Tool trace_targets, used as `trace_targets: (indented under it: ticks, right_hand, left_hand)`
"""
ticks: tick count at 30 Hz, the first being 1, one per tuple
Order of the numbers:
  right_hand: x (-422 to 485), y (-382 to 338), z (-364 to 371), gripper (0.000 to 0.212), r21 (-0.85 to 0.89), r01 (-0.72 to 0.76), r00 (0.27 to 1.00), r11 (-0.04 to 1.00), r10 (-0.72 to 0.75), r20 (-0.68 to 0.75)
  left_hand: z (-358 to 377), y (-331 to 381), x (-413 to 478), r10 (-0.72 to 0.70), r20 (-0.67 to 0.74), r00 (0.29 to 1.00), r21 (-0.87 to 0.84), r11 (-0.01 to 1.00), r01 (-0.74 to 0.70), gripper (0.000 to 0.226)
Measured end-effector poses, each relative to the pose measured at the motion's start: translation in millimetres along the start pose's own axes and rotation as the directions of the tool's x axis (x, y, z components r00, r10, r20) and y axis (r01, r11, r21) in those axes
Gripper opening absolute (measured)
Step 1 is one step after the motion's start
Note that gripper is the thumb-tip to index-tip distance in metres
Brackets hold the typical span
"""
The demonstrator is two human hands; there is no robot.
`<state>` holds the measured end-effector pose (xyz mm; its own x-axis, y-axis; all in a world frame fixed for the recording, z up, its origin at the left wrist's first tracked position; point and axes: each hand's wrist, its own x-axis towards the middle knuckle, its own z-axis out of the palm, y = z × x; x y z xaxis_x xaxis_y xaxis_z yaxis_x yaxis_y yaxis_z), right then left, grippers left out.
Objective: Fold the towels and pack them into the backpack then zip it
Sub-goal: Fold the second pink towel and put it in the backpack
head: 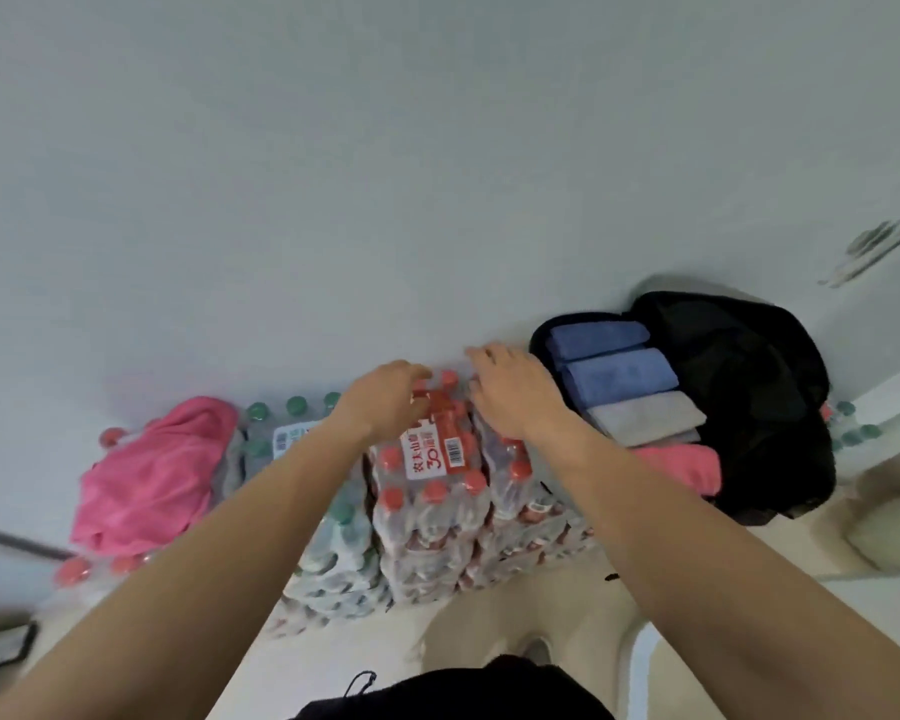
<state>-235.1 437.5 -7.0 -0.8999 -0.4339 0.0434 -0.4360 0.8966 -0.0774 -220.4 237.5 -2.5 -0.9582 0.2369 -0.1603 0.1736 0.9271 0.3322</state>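
Four folded towels [625,377] lie in a row inside the open black backpack [749,407]: two blue nearest the wall [385,174], then one grey, then one pink at the near edge. The backpack rests unzipped on the right end of the stacked bottle packs [333,537], its far rim against the wall. A loose pink towel [152,475] is heaped on the left end, well apart from the backpack.

Between them both hands reach over the red-capped pack [432,491]. The left hand [385,392] has its grip curled over the caps at the pack's far edge, though blur hides whether it holds anything. The right hand [510,392] has a wide grip, fingers spread by the wall, just beside the backpack's rim.
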Motion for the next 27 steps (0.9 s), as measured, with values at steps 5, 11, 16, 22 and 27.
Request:
trace_targets:
  ticks: [5,11,16,22,27]
  right_hand:
    - [42.7,-114.4,14.7,0.048,0.088,0.151,0.985,0.985,-0.157,0.067]
    - [80.1,-220.1,43.1,0.046,0.146,0.357,0.907,0.923,-0.380,0.181]
    - [101.0,-276.3,72.0,0.049,0.212,0.495,0.820,0.843,-0.533,0.206]
    - [113.4,-319.8,102.8,0.057,0.279,0.574,0.709,0.770,-0.638,0.301]
    - [113.1,-327.5,112.6,0.062,0.228,0.594,0.670,0.772,-0.631,0.390]
  left_hand:
    - [-20.5,-96.9,-68.4,-0.184,-0.057,0.981,-0.035,0.983,0.182,0.045]
    - [-29.0,-175.6,-137.4,-0.379,-0.215,0.900,-0.064,0.925,0.374,0.034]
    - [-17.9,-219.6,-173.6,-0.665,-0.281,0.692,-0.058,0.732,0.679,0.034]
    - [5.9,-257.7,-207.3,-0.770,-0.082,0.633,-0.125,0.638,0.760,0.057]
    - [17.2,-267.4,-219.0,-0.705,-0.117,0.699,-0.303,0.696,0.651,0.038]
